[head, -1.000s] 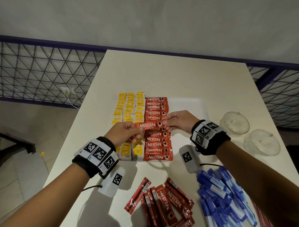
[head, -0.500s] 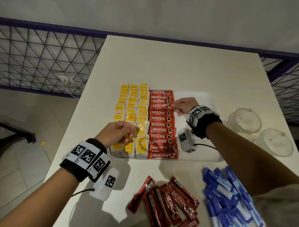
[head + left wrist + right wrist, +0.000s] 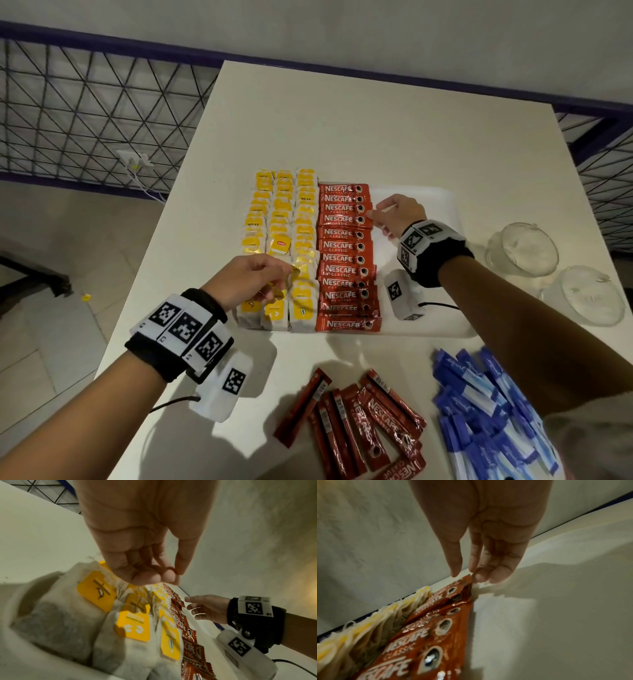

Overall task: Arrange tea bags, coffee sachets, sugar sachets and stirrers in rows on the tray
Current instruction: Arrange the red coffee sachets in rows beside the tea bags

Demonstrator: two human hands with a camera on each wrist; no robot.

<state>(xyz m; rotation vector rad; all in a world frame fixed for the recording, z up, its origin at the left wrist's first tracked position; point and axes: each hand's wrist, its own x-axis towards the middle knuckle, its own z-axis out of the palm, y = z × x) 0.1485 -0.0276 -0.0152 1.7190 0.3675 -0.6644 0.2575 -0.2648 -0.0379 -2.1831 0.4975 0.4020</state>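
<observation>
The left hand (image 3: 246,279) hovered over the tea bags (image 3: 281,246), fingers curled together; whether it pinched anything could not be told. The right hand (image 3: 399,214) lay slack-fingered, tips touching the end of a coffee sachet (image 3: 344,221), which looked light, thin and slick, best pinched at a crimped end. The tray (image 3: 428,212) held three tea-bag rows and one sachet row; spare sachets (image 3: 356,425) and blue sugar sticks (image 3: 486,411) lay on the table.
</observation>
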